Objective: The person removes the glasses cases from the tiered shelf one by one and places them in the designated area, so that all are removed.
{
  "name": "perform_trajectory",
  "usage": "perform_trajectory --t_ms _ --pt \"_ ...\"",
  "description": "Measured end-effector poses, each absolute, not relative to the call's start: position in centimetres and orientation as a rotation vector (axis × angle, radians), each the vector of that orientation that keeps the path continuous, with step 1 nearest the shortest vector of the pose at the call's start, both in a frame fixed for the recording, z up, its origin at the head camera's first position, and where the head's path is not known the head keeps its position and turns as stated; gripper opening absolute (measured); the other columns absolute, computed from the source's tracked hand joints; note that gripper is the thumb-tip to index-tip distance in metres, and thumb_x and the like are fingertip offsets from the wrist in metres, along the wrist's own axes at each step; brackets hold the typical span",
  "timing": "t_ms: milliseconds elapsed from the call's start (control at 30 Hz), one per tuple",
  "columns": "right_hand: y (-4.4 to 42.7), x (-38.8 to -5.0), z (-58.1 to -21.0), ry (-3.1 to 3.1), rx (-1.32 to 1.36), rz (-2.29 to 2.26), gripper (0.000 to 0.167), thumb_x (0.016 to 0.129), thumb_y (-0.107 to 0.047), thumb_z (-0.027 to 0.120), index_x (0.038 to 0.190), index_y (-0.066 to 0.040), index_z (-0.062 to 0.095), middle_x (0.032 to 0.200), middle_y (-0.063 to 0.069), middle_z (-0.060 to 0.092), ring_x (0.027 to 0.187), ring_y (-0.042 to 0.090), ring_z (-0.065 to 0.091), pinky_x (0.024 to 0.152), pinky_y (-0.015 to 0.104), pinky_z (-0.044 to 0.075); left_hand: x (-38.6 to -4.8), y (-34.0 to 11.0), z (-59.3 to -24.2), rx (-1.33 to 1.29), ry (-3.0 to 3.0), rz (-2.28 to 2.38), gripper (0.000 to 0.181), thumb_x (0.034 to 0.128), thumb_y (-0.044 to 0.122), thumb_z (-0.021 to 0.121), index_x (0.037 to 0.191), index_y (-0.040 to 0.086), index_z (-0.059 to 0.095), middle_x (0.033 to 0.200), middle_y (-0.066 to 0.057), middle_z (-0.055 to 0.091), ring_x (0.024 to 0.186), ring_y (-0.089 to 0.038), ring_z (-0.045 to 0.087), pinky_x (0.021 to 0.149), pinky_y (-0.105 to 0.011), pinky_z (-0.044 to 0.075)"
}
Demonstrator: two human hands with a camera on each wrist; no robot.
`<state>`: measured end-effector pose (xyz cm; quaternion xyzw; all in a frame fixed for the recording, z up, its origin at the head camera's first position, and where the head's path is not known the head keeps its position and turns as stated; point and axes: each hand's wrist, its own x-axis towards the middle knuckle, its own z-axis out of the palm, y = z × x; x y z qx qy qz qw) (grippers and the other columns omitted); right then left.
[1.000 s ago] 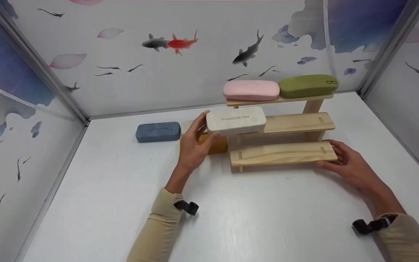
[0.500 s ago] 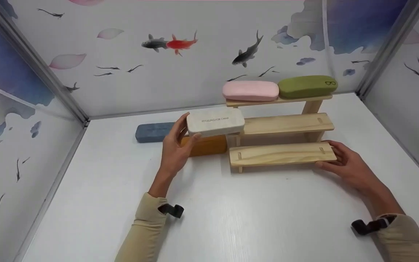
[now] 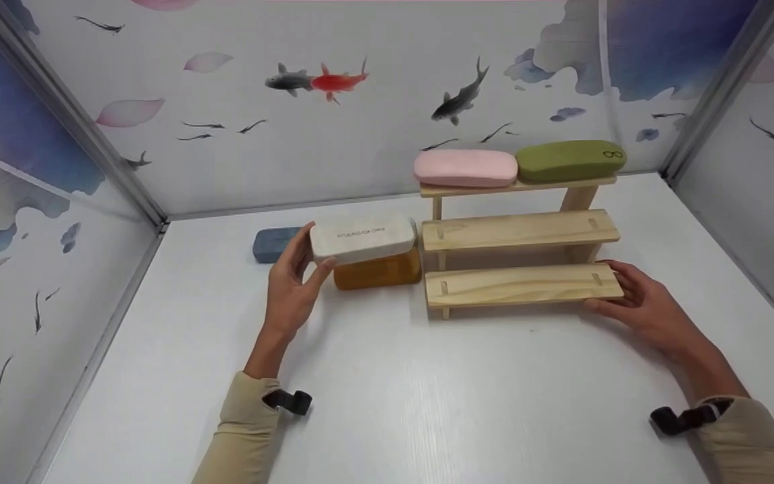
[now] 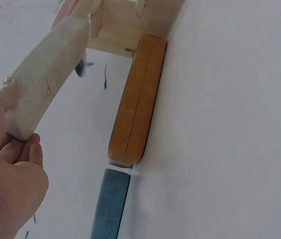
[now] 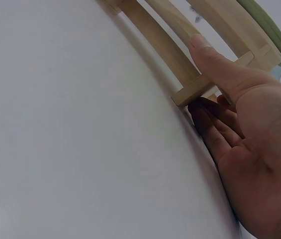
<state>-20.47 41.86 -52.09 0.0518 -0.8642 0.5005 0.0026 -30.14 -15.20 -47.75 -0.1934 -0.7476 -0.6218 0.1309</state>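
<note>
My left hand [image 3: 287, 296] grips the left end of a white glasses case [image 3: 363, 240], thumb on the near side, and holds it up in the air. Dark lettering runs across its lid. Below and partly covered by it in the head view is an orange-brown glasses case [image 3: 379, 272]; the left wrist view shows a clear gap between them. A blue glasses case [image 4: 111, 204] lies beyond the orange one's end. My right hand [image 3: 652, 309] holds the right end of the lowest shelf of a three-tier wooden rack [image 3: 521, 285], its thumb [image 5: 207, 55] against the board.
On the rack's top shelf sit a pink glasses case [image 3: 465, 168] and a green glasses case [image 3: 571, 161], side by side. Its middle shelf [image 3: 521, 230] and lowest shelf are bare. The patterned back wall [image 3: 226, 168] rises close behind; white table [image 3: 427, 403] lies in front.
My left hand has carried the white case leftward and slightly down, from in front of the middle shelf's left end to above the orange case. The right hand stays on the rack.
</note>
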Motion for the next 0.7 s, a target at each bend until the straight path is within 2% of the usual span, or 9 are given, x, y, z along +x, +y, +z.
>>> perform_trajectory --t_ms 267,533,700 --pt "41.9 -20.5 -52.3 -2.728 0.151 1.547 0.083 0.101 -0.028 0.080 0.169 -0.012 0.034 0.154 0.002 0.058 0.121 -0.012 0.063 0.093 0.008 0.055 -30.5 -16.9 -48.5 -0.498 -2.182 -1.810 0.074 0.1043 0.024 0.075 0.168 0.014 0.039 0.172 0.000 0.045 0.161 -0.009 0.039 0.131 -0.025 0.035" --pt "42.0 -20.5 -52.1 -2.710 0.160 1.560 0.082 0.102 -0.026 0.079 0.168 -0.010 0.034 0.155 0.000 0.058 0.122 -0.012 0.062 0.094 0.008 0.055 -30.8 -17.6 -49.0 -0.472 -2.184 -1.823 0.075 0.1035 0.026 0.076 0.168 0.015 0.040 0.171 0.000 0.046 0.162 -0.010 0.038 0.133 -0.029 0.034" --pt "41.8 -20.5 -52.1 -2.719 0.150 1.558 0.085 0.102 -0.028 0.079 0.169 -0.008 0.031 0.157 0.005 0.057 0.122 -0.013 0.062 0.094 0.007 0.055 -30.9 -18.3 -49.3 -0.450 -2.189 -1.811 0.075 0.1032 0.025 0.077 0.167 0.010 0.040 0.170 -0.004 0.047 0.162 -0.013 0.039 0.134 -0.032 0.033"
